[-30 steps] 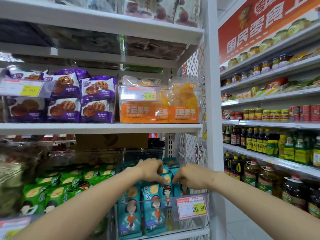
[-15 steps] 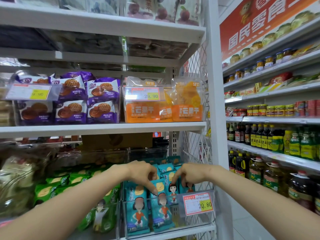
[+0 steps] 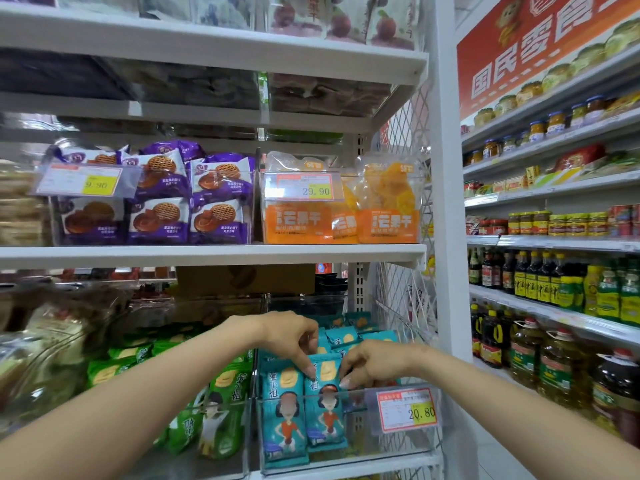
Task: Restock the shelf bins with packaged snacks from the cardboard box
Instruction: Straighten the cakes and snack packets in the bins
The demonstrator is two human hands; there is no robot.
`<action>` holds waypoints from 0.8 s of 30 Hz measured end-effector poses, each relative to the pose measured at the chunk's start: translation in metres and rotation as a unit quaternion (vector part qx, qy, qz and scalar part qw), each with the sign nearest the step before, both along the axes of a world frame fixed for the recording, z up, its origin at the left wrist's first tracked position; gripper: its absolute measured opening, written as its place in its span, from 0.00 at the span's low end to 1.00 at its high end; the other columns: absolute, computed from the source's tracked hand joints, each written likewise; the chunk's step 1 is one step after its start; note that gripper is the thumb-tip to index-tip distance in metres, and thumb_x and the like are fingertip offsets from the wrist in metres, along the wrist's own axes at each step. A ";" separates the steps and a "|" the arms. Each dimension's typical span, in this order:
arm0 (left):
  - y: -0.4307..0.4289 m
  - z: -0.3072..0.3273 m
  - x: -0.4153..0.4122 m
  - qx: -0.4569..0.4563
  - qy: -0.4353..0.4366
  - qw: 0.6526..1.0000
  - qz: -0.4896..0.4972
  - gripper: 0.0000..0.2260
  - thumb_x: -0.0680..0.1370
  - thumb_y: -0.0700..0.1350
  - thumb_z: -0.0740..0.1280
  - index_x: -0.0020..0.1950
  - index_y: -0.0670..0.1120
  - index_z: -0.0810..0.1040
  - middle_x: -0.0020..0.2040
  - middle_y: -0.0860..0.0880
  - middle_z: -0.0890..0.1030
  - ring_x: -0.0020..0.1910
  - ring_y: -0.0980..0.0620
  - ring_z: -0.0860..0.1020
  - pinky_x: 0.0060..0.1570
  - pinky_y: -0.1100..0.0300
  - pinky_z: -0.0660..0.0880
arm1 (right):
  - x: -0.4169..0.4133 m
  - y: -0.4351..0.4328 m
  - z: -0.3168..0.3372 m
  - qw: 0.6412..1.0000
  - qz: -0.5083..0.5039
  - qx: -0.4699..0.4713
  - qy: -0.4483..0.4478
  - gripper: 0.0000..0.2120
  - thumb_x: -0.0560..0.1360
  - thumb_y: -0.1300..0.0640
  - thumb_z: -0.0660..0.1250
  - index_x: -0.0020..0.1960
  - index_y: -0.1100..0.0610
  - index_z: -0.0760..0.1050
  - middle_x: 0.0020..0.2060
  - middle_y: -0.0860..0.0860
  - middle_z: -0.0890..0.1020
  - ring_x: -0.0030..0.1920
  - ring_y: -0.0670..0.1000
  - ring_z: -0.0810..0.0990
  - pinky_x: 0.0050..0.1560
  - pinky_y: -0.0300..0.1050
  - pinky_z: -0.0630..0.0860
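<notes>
A clear plastic shelf bin [image 3: 349,455] on the lower shelf holds several teal snack packets printed with a cartoon girl. My left hand [image 3: 289,337] reaches in from the left, its fingertips pinching the top edge of the front teal packet [image 3: 323,403]. From the right, my right hand [image 3: 375,363] has its fingers on the same packet's top right corner. That packet stands upright behind the bin's front wall, next to another teal packet [image 3: 282,410]. A cardboard box [image 3: 242,278] shows dimly behind the shelf, further back.
A bin of green snack packets [image 3: 221,403] sits left of the teal bin. A price tag reading 20.80 [image 3: 407,408] hangs on the bin front. Above are purple biscuit packs [image 3: 159,209] and orange dried fruit bags [image 3: 388,206]. A white upright post [image 3: 446,237] and bottle shelves [image 3: 554,306] stand to the right.
Both hands have shifted slightly forward and down onto the front teal packet. The camera has tilted a little, so the shelves sit lower in view.
</notes>
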State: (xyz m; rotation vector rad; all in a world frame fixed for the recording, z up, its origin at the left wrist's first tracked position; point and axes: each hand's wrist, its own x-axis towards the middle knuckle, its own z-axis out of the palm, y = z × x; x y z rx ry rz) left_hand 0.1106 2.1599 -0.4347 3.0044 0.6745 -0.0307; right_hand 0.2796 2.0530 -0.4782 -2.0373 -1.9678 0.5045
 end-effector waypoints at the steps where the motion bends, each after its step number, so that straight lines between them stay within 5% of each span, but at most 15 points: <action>1: 0.001 0.004 -0.004 0.000 0.010 1.000 0.005 0.18 0.68 0.57 0.74 0.49 0.52 0.71 0.42 0.59 0.74 0.45 0.55 0.74 0.45 0.59 0.69 | -0.001 0.002 -0.002 1.000 0.002 0.003 -0.013 0.12 0.75 0.51 0.68 0.55 0.57 0.79 0.41 0.45 0.78 0.35 0.39 0.71 0.35 0.33 0.67; 5: -0.002 0.015 -0.017 0.045 0.120 0.991 0.030 0.24 0.68 0.59 0.73 0.58 0.48 0.73 0.52 0.52 0.77 0.50 0.52 0.73 0.52 0.57 0.69 | -0.004 0.005 -0.001 0.999 0.001 -0.021 -0.024 0.09 0.73 0.46 0.69 0.38 0.49 0.78 0.36 0.48 0.77 0.33 0.44 0.69 0.34 0.39 0.64; 9: -0.008 0.006 -0.014 0.125 0.210 0.969 0.034 0.31 0.71 0.60 0.70 0.66 0.44 0.69 0.63 0.45 0.74 0.60 0.44 0.72 0.58 0.55 0.66 | -0.014 0.006 0.005 0.999 -0.009 -0.029 -0.043 0.11 0.73 0.44 0.69 0.36 0.50 0.76 0.29 0.42 0.73 0.28 0.41 0.67 0.26 0.32 0.63; 12: -0.006 0.002 -0.011 0.131 0.225 0.965 0.039 0.32 0.71 0.61 0.69 0.68 0.44 0.68 0.63 0.45 0.74 0.59 0.44 0.72 0.64 0.47 0.67 | -0.019 0.007 0.006 0.998 -0.020 -0.055 -0.020 0.12 0.72 0.45 0.70 0.34 0.50 0.76 0.25 0.42 0.76 0.24 0.39 0.72 0.24 0.30 0.64; 17: -0.003 -0.001 -0.013 0.153 0.193 0.969 0.032 0.36 0.70 0.61 0.69 0.71 0.45 0.63 0.66 0.46 0.72 0.61 0.45 0.72 0.64 0.49 0.65 | -0.019 0.011 0.003 0.998 -0.040 -0.030 -0.035 0.18 0.68 0.41 0.72 0.46 0.55 0.81 0.31 0.44 0.78 0.29 0.43 0.72 0.30 0.37 0.66; 24: -0.006 0.000 -0.012 0.151 0.192 0.969 0.030 0.34 0.71 0.61 0.69 0.70 0.45 0.65 0.65 0.47 0.73 0.60 0.46 0.71 0.56 0.55 0.64 | -0.022 0.007 0.005 0.997 -0.047 -0.014 -0.060 0.16 0.71 0.43 0.71 0.32 0.51 0.72 0.24 0.43 0.73 0.28 0.43 0.69 0.28 0.36 0.64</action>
